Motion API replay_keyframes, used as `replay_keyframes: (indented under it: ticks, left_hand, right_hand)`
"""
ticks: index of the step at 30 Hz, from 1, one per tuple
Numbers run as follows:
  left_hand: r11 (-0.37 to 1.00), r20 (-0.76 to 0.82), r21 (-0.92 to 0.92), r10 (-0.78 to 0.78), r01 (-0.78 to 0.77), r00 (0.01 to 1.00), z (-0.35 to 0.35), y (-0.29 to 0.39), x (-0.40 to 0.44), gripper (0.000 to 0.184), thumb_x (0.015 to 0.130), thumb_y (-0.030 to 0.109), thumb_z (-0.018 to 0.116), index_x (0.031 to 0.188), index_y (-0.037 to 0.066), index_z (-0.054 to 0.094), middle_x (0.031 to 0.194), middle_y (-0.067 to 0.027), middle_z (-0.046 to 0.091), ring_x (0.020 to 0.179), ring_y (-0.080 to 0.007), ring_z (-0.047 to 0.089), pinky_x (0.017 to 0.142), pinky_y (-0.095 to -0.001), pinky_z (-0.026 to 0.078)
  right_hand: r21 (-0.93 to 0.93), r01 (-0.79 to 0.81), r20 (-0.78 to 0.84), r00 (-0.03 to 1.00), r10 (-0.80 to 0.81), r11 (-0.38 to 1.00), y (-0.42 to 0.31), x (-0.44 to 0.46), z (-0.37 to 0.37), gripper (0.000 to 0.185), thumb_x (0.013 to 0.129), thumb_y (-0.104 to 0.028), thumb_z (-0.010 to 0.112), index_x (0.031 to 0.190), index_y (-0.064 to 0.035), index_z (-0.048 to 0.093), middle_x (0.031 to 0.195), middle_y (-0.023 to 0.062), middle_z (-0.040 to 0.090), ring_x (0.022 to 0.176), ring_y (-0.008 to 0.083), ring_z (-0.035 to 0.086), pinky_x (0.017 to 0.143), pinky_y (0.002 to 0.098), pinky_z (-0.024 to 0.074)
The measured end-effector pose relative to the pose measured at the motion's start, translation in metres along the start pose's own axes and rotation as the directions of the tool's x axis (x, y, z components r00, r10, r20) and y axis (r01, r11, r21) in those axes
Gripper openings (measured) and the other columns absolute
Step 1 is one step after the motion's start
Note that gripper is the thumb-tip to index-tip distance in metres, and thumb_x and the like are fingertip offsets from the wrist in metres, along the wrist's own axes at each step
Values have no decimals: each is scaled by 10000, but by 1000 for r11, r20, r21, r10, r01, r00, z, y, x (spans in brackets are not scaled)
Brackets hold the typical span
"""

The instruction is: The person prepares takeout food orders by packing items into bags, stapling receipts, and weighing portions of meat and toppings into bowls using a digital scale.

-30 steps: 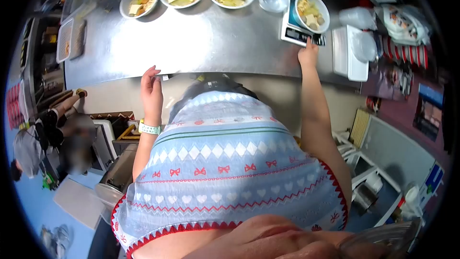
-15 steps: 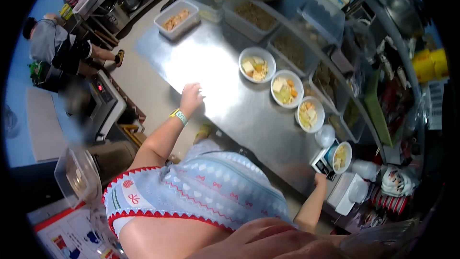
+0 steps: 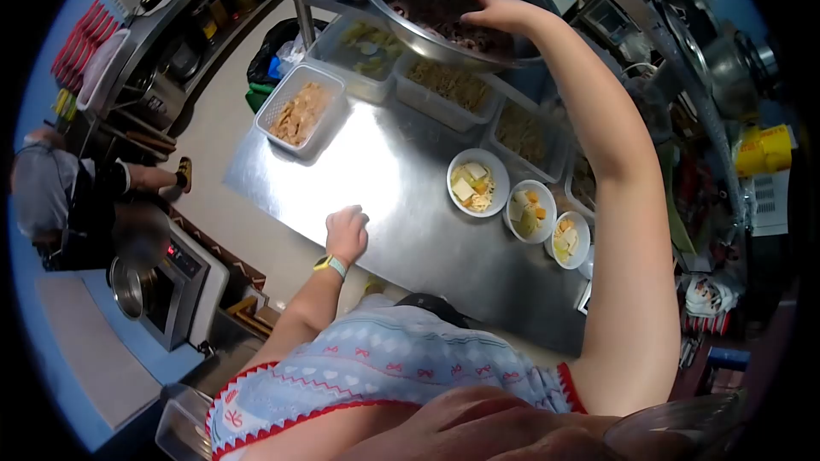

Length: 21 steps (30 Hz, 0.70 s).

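Note:
My right hand [image 3: 497,14] reaches over the rim into a large metal bowl [image 3: 417,39], fingers apart, just above or touching dark, chopped food [image 3: 448,27]. Its fingers hold nothing that I can see. My left hand [image 3: 347,235], with a watch [image 3: 325,263] on the wrist, rests loosely closed at the near edge of the steel table [image 3: 410,235], with nothing visible in it. Between the arms stand three white bowls: the first bowl [image 3: 452,171], the second bowl [image 3: 512,227] and the third bowl [image 3: 586,236], holding pale cubes, noodles and orange pieces.
A white tub [image 3: 325,138] of light brown strips stands at the table's far left corner. Clear tubs [image 3: 465,119] of food line the back, under a shelf. My right arm hides much of the right side. Another person [image 3: 55,196] bends near a cooker [image 3: 184,294] at left.
My right hand has moved from beside the small scale and a white bowl at lower right up into the metal bowl. My left hand stays near the table edge. The view has shifted.

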<state>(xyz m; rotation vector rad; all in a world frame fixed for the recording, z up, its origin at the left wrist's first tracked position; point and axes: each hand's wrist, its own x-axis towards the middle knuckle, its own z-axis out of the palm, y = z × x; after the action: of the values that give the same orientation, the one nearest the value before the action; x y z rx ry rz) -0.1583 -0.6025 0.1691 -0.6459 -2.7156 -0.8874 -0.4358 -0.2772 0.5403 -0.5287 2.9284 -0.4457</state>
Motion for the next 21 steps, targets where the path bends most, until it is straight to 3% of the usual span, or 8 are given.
replay_keyframes:
  ticks: [1,3,7,9,11,14,17,21]
  left_hand:
    - [1000,2,6,-2,2,1000,-3,-1,0,255,709,95,582,962,126,605,1159,-98,550,1131,-289,482,933,-449,344]
    - [1000,25,-23,-14,14,1000,-5,-5,2,265,706,102,589,969,131,605,1171,-82,545,1151,-274,473,957,-443,323]
    - [997,36,-62,-36,38,999,-9,-7,4,263,702,101,594,962,136,610,1169,-67,542,1158,-261,471,961,-439,318]
    - [997,35,-77,-30,32,999,-10,-8,7,263,701,101,595,961,138,612,1168,-64,542,1163,-257,469,962,-438,318]
    - [998,46,-65,-8,11,999,-10,-8,6,266,704,103,596,966,149,616,1163,-59,543,1169,-249,469,965,-437,318]
    - [997,77,-80,-12,18,997,-9,-10,7,264,705,109,598,965,151,620,1166,-54,543,1165,-246,474,966,-439,318]
    - [998,63,-70,0,4,998,-12,-8,9,263,701,106,603,959,150,626,1166,-52,543,1154,-245,482,965,-442,321]
    - [996,65,-91,-2,7,998,-11,-9,9,259,700,98,603,953,148,628,1169,-54,542,1151,-247,483,962,-442,324]
  right_hand:
    - [-78,73,27,997,-71,994,27,35,11,745,842,-317,616,1485,-273,242,1446,163,399,1304,337,409,1041,426,377]
    - [-333,-175,107,969,222,926,22,60,7,782,825,-371,608,1493,-225,227,1421,172,430,1290,335,428,1035,434,378]
    - [-395,-358,94,900,425,846,105,121,18,784,855,-605,539,1471,-192,284,1405,183,444,1279,332,440,1063,420,342]
    - [-362,-371,48,909,414,855,110,131,27,769,861,-655,484,1439,-164,356,1422,170,425,1288,325,429,1070,416,335]
    - [-46,-402,23,915,404,914,70,117,34,757,870,-653,468,1412,-129,397,1437,160,407,1298,316,415,1080,412,324]
    - [-63,-181,-16,983,181,981,90,146,61,767,865,-650,479,1418,-126,388,1444,153,397,1307,320,401,1087,402,312]
    - [-73,-134,140,980,144,988,61,141,48,937,776,-694,558,1463,-115,292,1405,183,443,1278,325,438,1052,396,350]
    - [-53,-124,119,984,130,991,69,144,58,934,750,-642,630,1445,-97,326,1357,204,488,1219,327,494,1017,397,384]
